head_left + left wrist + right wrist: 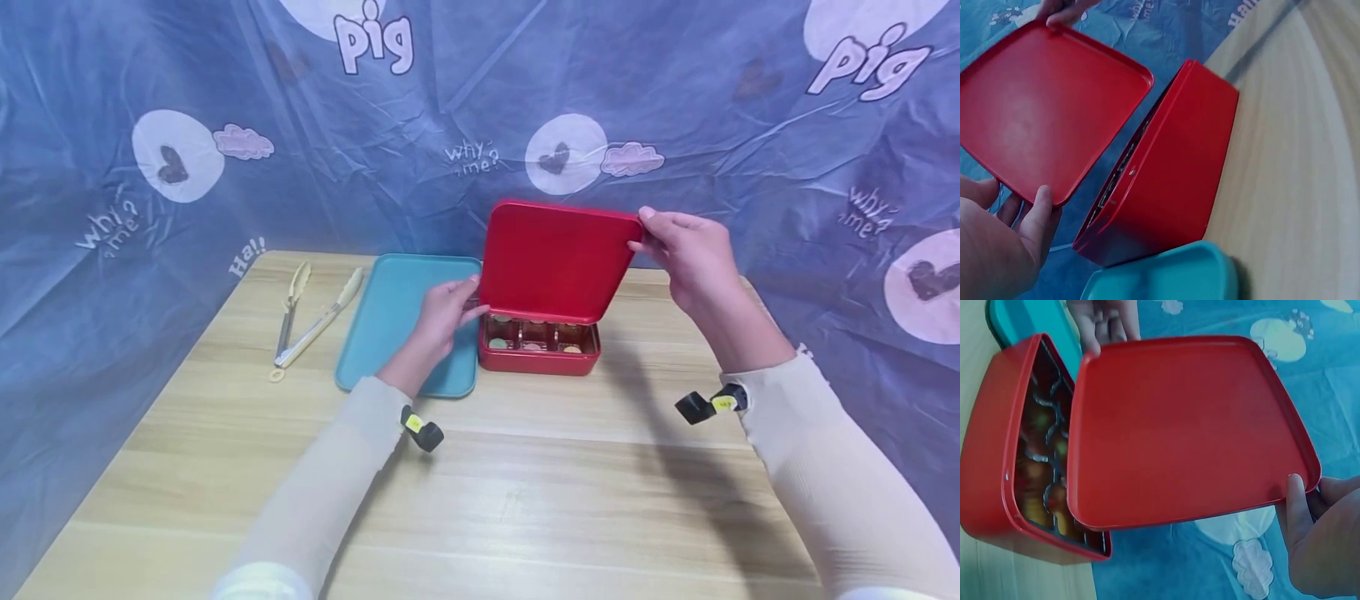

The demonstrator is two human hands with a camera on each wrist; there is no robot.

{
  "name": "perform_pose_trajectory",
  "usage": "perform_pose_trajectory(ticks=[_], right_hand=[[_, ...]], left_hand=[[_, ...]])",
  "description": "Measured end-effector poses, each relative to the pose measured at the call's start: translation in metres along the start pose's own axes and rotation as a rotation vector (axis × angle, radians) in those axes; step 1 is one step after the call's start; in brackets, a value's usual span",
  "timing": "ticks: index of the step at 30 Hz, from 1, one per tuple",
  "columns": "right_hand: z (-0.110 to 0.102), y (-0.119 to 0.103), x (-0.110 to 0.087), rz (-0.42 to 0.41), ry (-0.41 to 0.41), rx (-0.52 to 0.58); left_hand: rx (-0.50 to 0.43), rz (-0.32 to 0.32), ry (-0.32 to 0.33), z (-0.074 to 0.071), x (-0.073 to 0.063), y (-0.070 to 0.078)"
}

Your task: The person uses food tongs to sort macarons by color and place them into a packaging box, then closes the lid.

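A red rectangular lid (558,262) stands tilted above a red box (536,362), its inner side facing me. My left hand (438,315) holds the lid's left edge near a lower corner, the thumb (1040,209) pressed on the rim. At the opposite upper corner, my right hand (697,254) pinches the lid between thumb and fingers. In the right wrist view the box shows a divided insert with small round pieces (1060,447) in green, pink and yellow tones. The raised lid covers the back part of the box in the head view.
Left of the box lies a teal tray (390,312), partly under my left forearm. Farther left are spread tongs (307,337) with cream tips. A blue printed cloth (450,100) hangs behind the wooden table (510,483).
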State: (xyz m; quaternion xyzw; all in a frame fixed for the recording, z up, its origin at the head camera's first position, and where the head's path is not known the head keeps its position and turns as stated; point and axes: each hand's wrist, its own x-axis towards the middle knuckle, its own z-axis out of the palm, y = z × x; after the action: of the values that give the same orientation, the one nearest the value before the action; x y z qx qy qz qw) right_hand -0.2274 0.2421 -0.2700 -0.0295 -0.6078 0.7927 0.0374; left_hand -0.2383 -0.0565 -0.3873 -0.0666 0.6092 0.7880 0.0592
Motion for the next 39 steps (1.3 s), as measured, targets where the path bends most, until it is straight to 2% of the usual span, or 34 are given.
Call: perform_pose_trajectory(ticks=[4,8,14,17,20,23,26,28,32,35,39], right_hand=[[0.001,0.000,-0.013,-0.036,-0.009,0.012],[0.005,0.007,-0.026,-0.114,-0.016,0.006],[0.005,0.025,-0.044,-0.229,0.026,-0.030],[0.001,0.037,-0.051,-0.249,0.045,-0.079],[-0.002,0.049,-0.056,-0.252,0.082,-0.203],[-0.005,0.061,-0.059,-0.242,0.109,-0.292],[-0.007,0.074,-0.060,-0.225,0.102,-0.317],[-0.008,0.082,-0.059,-0.188,0.081,-0.309],[-0.012,0.099,-0.057,-0.108,0.046,-0.421],[-0.015,0.111,-0.055,-0.055,0.021,-0.495],[-0.018,0.124,-0.051,-0.006,0.004,-0.517]], left_hand=[[-0.022,0.005,-0.018,-0.001,0.008,0.003],[-0.033,0.025,-0.052,-0.003,0.017,0.006],[0.003,0.042,-0.086,-0.005,0.028,0.010],[0.019,0.046,-0.083,-0.004,0.034,0.011],[0.052,0.052,-0.077,-0.004,0.040,0.011],[0.096,0.060,-0.062,-0.002,0.045,0.012],[0.128,0.075,-0.052,0.000,0.051,0.014],[0.141,0.095,-0.045,0.001,0.055,0.014],[0.154,0.130,-0.037,0.002,0.065,0.013],[0.178,0.134,-0.023,0.003,0.072,0.011],[0.218,0.138,-0.020,0.004,0.081,0.005]])
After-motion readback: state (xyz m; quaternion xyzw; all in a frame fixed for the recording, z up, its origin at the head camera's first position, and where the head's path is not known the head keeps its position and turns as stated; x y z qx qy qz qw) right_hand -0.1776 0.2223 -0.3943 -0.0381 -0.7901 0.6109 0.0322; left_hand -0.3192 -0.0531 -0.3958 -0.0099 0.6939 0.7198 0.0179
